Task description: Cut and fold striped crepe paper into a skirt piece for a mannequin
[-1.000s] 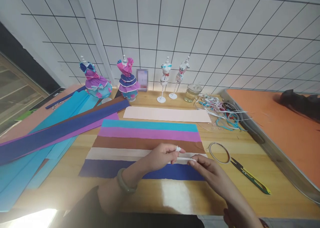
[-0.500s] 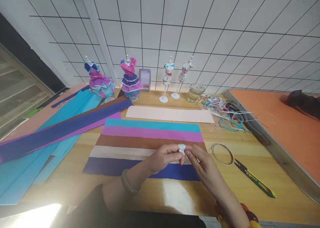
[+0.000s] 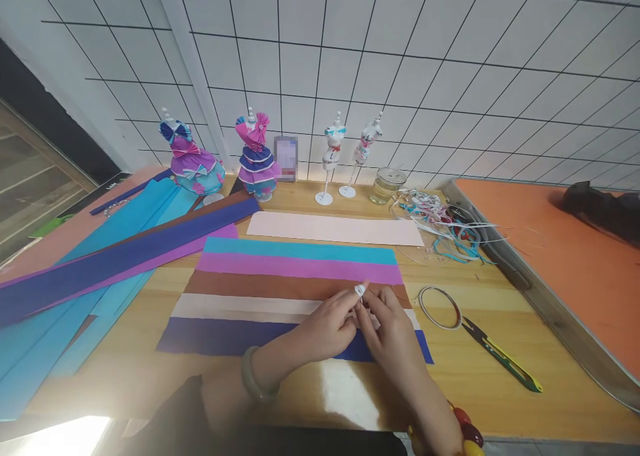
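A small white piece with dark marks (image 3: 359, 289), paper or cloth, I cannot tell which, is pinched between the fingertips of both hands. My left hand (image 3: 334, 324) is closed on it from the left. My right hand (image 3: 393, 324) meets it from the right with thumb and forefinger, partly hiding the piece. Both hands are above striped sheets of crepe-like paper (image 3: 280, 286) in turquoise, purple, brown, cream and dark blue. To the right of my right hand lie a wire coil (image 3: 421, 303) and yellow-green thread snips (image 3: 503, 356).
Behind lies a pale pink strip (image 3: 335, 228). Two dressed mini mannequins (image 3: 197, 166) and two bare white ones (image 3: 333, 151) stand by the wall, near a glass jar (image 3: 387, 186). Tangled ribbons (image 3: 450, 223) lie at right, long coloured strips (image 3: 115, 243) at left.
My right hand has turned and moved left, its fingers now bent in closer to the left hand. The white piece, earlier spread in a bow-like shape, shows smaller. The view has shifted slightly.
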### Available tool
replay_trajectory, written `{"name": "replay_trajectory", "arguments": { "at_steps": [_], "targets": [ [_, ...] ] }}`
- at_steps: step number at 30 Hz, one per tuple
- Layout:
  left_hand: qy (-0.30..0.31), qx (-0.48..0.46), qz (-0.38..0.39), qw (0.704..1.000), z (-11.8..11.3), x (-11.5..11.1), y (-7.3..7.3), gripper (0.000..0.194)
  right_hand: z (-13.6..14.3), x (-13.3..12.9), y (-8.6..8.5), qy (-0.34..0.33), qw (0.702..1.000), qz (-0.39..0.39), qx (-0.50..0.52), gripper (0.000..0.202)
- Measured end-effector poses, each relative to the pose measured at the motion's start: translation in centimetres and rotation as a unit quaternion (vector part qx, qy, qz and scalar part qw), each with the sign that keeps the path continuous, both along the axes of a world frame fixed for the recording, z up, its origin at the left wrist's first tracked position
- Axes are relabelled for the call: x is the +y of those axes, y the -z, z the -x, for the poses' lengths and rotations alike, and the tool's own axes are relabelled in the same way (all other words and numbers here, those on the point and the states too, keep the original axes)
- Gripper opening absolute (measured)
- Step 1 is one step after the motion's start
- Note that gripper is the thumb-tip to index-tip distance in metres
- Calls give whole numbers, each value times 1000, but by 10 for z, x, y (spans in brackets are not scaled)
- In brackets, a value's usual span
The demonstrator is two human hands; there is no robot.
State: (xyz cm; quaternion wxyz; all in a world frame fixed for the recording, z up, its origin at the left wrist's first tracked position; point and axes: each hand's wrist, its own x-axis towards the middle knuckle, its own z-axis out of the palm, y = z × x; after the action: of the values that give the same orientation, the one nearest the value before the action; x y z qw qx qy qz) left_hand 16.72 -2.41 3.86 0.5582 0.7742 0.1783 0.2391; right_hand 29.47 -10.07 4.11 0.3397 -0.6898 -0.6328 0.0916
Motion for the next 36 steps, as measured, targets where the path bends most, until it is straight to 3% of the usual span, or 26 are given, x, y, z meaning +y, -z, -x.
{"name": "replay_trajectory", "arguments": {
  "at_steps": [3, 6, 12, 20, 23, 28, 36],
  "targets": [
    [24, 23, -3, 999, 1, -1, -3, 59, 1, 1, 5, 35, 994, -47, -94, 21],
    [58, 30, 21, 998, 0, -1, -7, 60, -1, 0, 6, 53, 990, -63, -115, 22],
    [93, 35, 23, 995, -2, -4, -9, 58, -8, -1, 8, 96, 994, -48, 13, 27],
    [80, 88, -161, 980, -1, -8, 2, 72, -14, -1, 15, 103, 987, -52, 114, 24],
    [65, 96, -274, 955, -2, -9, 5, 68, -14, -1, 14, 110, 983, -60, 138, 24],
    [3, 72, -462, 884, -5, -9, 13, 53, -13, -2, 9, 109, 976, -68, 178, 23],
    [-111, 3, -590, 800, -1, -7, 5, 32, -8, -4, 7, 94, 970, -61, 216, 24]
  ]
}}
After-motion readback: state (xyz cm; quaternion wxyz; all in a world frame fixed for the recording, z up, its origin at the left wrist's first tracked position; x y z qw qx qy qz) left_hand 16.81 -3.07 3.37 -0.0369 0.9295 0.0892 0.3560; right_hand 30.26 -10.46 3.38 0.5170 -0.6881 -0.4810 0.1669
